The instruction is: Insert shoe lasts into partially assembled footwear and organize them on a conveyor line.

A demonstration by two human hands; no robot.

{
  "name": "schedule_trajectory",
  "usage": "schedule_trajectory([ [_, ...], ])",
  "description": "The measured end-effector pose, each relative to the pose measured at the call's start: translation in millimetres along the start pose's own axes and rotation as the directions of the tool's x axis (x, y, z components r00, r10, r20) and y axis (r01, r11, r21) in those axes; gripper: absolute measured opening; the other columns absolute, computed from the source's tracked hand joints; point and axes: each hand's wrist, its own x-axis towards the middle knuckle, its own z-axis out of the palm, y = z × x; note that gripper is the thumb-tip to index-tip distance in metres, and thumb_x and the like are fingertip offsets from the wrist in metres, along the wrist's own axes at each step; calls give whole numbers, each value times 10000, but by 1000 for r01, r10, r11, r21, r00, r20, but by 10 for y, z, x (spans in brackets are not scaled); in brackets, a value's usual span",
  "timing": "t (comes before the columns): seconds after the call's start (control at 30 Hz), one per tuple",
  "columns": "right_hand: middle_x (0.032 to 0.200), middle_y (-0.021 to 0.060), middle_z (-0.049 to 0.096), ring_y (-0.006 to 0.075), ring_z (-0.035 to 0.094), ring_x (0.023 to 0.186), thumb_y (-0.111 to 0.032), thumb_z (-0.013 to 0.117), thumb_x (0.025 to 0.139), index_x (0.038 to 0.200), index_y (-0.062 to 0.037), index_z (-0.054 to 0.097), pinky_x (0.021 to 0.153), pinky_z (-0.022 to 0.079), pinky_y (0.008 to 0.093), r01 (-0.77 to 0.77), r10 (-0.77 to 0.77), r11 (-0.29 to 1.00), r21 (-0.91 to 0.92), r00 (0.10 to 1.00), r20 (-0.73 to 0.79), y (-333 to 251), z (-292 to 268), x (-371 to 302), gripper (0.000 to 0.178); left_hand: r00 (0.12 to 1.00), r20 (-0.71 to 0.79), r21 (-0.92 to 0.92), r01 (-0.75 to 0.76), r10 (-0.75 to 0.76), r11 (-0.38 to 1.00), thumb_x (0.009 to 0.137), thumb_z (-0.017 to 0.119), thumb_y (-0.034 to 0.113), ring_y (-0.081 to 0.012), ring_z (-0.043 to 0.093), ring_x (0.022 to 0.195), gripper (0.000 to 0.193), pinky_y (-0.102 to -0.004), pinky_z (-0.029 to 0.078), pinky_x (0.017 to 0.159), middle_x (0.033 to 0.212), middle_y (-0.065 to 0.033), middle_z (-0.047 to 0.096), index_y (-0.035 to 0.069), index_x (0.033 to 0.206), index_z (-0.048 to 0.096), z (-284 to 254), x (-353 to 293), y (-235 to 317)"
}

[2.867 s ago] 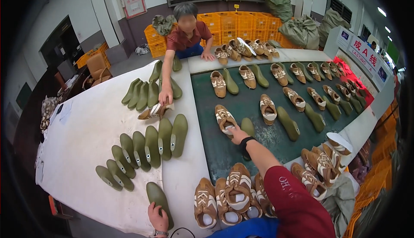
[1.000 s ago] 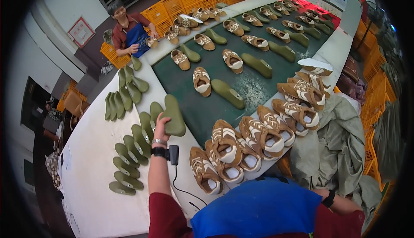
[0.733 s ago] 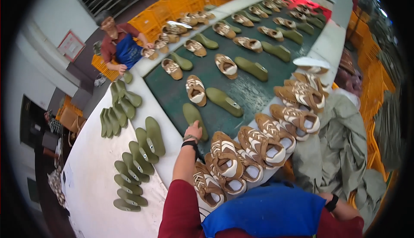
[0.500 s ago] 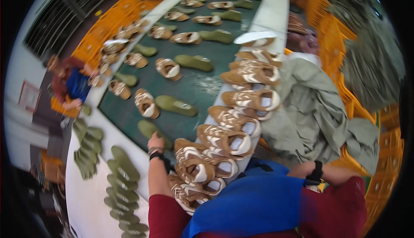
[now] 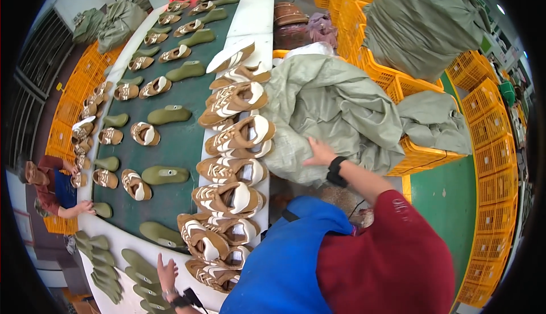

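Observation:
My left hand, fingers spread and holding nothing, hovers by the white table edge next to an olive-green shoe last that lies on the green belt. To the right, my right hand reaches out with its fingers apart in front of a large grey-green woven sack; whether it touches the sack I cannot tell. Between my arms, brown-and-white sneakers stand piled in a row along the belt's right ledge. More green lasts lie lined up on the white table beyond my left hand.
Single sneakers and lasts are spaced along the belt. Across it, a co-worker has one hand near a last. Yellow crates line the right, by a green floor. A bulging sack rests on crates farther back.
My left hand has let go of the green last at the belt's near end and drawn back. My right arm has swung out toward the sack. The view has turned to the right.

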Motion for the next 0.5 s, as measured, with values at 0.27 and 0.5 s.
schedule_trajectory([
  [0.27, 784, 228, 613, 378, 600, 725, -213, 456, 777, 745, 21, 627, 651, 468, 470, -426, 401, 904, -41, 877, -265, 1580, -214, 532, 292, 962, -203, -103, -204, 181, 973, 877, 524, 117, -225, 557, 950, 415, -303, 453, 817, 1173, -167, 526, -23, 1253, 415, 46, -1730, 848],
  [0.5, 910, 158, 612, 252, 594, 848, -146, 394, 866, 958, 28, 584, 739, 478, 381, 273, 712, 514, 813, 394, -582, 1542, -2758, 1188, 273, 900, -138, -107, -429, 414, 897, 875, 508, 36, -236, 557, 974, 390, -312, 451, 843, 1107, -176, 564, -14, 1252, 421, 286, -2044, 1064],
])
